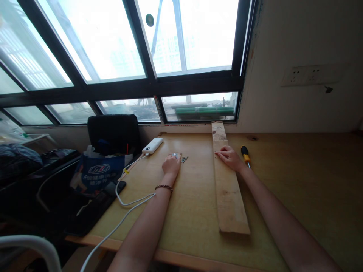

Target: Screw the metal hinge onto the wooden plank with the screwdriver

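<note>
My left hand (170, 164) rests on the table with its fingers curled in at a small cluster of shiny metal pieces, too small to name. Beside it lie several loose screws (185, 159). A long wooden board (229, 200) runs away from me on the table, its far end near the window. My right hand (231, 158) lies over the board's right edge, thumb and forefinger pinched together at its surface near some small dark marks. Whatever is between those fingertips is too small to make out. To the right of that hand is a screwdriver (245, 154) with a yellow and black handle.
A white power bank (152, 146) with a white cable (119, 198) lies along the table's left side. Beyond that edge stand a black chair (113, 132) and a blue bag (99, 172). The window (195, 37) and a wall with sockets (304, 74) bound the back.
</note>
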`<state>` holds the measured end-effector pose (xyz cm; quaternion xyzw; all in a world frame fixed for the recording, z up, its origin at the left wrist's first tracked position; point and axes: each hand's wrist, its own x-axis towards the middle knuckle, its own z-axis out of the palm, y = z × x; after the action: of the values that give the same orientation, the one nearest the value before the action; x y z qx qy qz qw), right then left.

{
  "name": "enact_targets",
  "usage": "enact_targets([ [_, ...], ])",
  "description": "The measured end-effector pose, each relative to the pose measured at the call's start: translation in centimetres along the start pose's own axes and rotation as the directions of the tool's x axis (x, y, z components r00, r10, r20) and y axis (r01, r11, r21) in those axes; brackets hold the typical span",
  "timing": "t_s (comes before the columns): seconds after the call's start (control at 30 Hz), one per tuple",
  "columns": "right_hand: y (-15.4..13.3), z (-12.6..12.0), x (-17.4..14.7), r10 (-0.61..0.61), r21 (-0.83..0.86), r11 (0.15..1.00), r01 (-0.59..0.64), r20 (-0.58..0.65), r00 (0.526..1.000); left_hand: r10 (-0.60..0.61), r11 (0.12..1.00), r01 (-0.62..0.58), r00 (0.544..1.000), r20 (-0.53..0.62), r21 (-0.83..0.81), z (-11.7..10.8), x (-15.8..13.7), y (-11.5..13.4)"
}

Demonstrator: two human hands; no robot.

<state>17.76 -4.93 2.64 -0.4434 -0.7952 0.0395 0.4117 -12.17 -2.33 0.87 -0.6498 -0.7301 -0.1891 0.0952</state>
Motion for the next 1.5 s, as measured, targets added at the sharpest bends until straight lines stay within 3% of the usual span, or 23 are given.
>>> enact_targets([
  [0.47, 0.0, 0.1, 0.0, -0.010, -0.004, 1.000, 0.010, -0.004, 1.000, -0.053, 0.997, 0.055, 0.998, 0.033, -0.060, 0.5, 0.3, -0.3],
  [0.6, 0.0, 0.0, 0.0, -0.005, -0.011, 1.000, 0.005, -0.001, 1.000, -0.031, 0.998, 0.031, 0.999, -0.007, -0.061, 0.5, 0.2, -0.3],
  [0.83, -0.1, 0.0, 0.1, -0.030, -0.073, 0.997, 0.031, 0.018, 0.999, 0.144, 0.960, -0.189, 0.966, -0.214, -0.205, -0.5, -0.3, 1.0],
  [0.97, -0.4, -0.2, 0.4, -0.053, -0.178, 0.982, 0.058, 0.032, 0.998, 0.296, 0.906, -0.341, 0.934, -0.201, -0.252, -1.0, -1.0, 2.2],
  [1.07, -0.3, -1.2, 0.1, 0.054, -0.311, 0.948, -0.067, -0.051, 0.997, 0.391, 0.866, -0.406, 0.914, -0.110, -0.292, -0.9, -1.5, 2.6],
  [1.17, 0.0, -3.0, -1.8, 0.284, -0.393, 0.842, -0.371, -0.262, 0.922, 0.443, 0.843, -0.439, 0.895, -0.061, -0.311, -0.3, -1.9, 2.9],
  [1.27, 0.2, -5.0, -5.4, 0.453, -0.424, 0.703, -0.571, -0.352, 0.819, 0.479, 0.807, -0.507, 0.862, -0.168, -0.302, 0.2, -2.8, 3.7],
  [1.33, 0.1, -5.9, -7.9, 0.567, -0.456, 0.607, -0.651, -0.324, 0.757, 0.512, 0.779, -0.565, 0.824, -0.244, -0.273, 0.4, -3.6, 4.5],
  [1.4, -0.2, -6.3, -9.6, 0.707, -0.474, 0.497, -0.727, -0.264, 0.656, 0.552, 0.747, -0.620, 0.780, -0.295, -0.240, 0.4, -4.7, 5.5],
  [1.47, -0.5, -6.2, -10.2, 0.802, -0.498, 0.431, -0.752, -0.169, 0.572, 0.588, 0.720, -0.660, 0.744, -0.318, -0.214, 0.3, -5.6, 6.4],
  [1.5, -0.6, -6.1, -10.2, 0.822, -0.518, 0.424, -0.743, -0.125, 0.556, 0.604, 0.711, -0.674, 0.732, -0.315, -0.201, 0.2, -6.1, 6.8],
])
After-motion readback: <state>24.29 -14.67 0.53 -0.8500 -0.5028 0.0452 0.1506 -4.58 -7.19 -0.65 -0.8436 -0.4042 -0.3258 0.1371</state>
